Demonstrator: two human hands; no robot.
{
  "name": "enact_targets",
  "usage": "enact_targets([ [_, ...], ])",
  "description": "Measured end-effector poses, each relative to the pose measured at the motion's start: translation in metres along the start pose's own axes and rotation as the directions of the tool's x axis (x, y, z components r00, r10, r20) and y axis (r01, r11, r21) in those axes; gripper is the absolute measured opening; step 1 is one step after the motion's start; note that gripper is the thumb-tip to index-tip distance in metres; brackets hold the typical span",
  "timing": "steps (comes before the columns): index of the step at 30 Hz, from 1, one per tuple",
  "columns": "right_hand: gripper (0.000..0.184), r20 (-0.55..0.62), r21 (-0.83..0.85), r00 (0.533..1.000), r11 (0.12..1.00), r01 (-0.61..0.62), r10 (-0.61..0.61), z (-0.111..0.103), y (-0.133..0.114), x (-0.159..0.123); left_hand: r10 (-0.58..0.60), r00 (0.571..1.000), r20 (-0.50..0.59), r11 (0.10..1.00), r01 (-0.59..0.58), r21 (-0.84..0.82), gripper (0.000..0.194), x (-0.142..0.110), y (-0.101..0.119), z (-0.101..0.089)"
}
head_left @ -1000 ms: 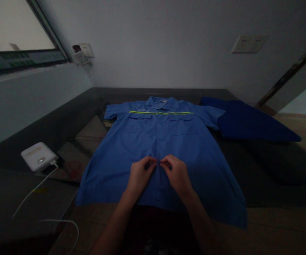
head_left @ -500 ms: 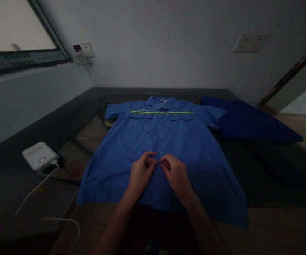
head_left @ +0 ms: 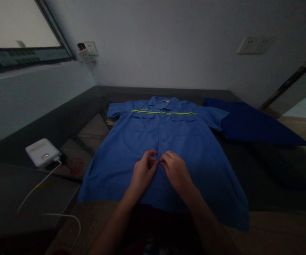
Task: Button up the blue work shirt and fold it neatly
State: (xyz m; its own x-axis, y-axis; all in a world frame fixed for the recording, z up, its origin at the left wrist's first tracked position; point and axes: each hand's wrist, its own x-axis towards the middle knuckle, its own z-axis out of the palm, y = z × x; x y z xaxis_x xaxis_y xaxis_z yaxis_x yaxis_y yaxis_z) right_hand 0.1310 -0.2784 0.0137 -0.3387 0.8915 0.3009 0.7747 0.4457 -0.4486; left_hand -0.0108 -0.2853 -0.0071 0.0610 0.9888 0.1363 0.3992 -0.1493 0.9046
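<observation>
A blue short-sleeved work shirt point(head_left: 142, 136) lies spread front side up, collar away from me, with a yellow-green stripe across the chest and two flap pockets. Both hands are at its front placket, below the chest. My left hand point(head_left: 143, 170) pinches the placket fabric between thumb and fingers. Right beside it, my right hand point(head_left: 175, 170) pinches the opposite edge, a ring showing on one finger. A button point(head_left: 163, 140) shows on the placket above the hands. Whatever lies between the fingertips is too small and dark to make out.
Beneath the shirt is a dark table point(head_left: 272, 173). A folded dark blue cloth point(head_left: 254, 122) lies at the right, touching the sleeve. At the left sits a white box-shaped device point(head_left: 43, 152) with a white cable point(head_left: 40, 184). Wall sockets point(head_left: 256, 45) are at the back.
The right fingers have curled in more, and the ring on them now shows. Both hands stay at the same spot on the placket. The view has shifted slightly.
</observation>
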Motion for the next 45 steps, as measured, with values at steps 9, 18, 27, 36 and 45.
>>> enact_targets([
  [9,0.023,-0.031,0.025,0.999,1.0,-0.007,0.008,0.006,0.005,-0.005,0.055,0.998,-0.013,0.991,-0.053,0.122,0.026,-0.001,0.003,0.001],
  [18,0.021,-0.087,0.114,0.996,0.993,-0.004,0.014,0.005,0.006,-0.007,0.076,0.997,-0.01,0.949,-0.07,0.308,0.017,0.0,0.005,0.002],
  [27,0.021,-0.091,0.085,0.996,0.996,-0.005,0.012,0.005,0.004,-0.007,0.018,1.0,0.007,0.986,-0.019,0.164,0.021,0.002,0.008,-0.001],
  [36,0.016,0.002,0.073,0.999,0.996,-0.047,0.047,0.002,0.003,-0.006,0.006,1.0,0.013,0.99,-0.007,0.143,0.022,0.001,0.003,0.0],
  [45,0.016,0.047,0.069,0.999,0.997,-0.02,0.017,-0.003,0.004,0.001,0.045,0.999,0.027,0.985,-0.048,0.167,0.023,0.0,0.002,-0.002],
])
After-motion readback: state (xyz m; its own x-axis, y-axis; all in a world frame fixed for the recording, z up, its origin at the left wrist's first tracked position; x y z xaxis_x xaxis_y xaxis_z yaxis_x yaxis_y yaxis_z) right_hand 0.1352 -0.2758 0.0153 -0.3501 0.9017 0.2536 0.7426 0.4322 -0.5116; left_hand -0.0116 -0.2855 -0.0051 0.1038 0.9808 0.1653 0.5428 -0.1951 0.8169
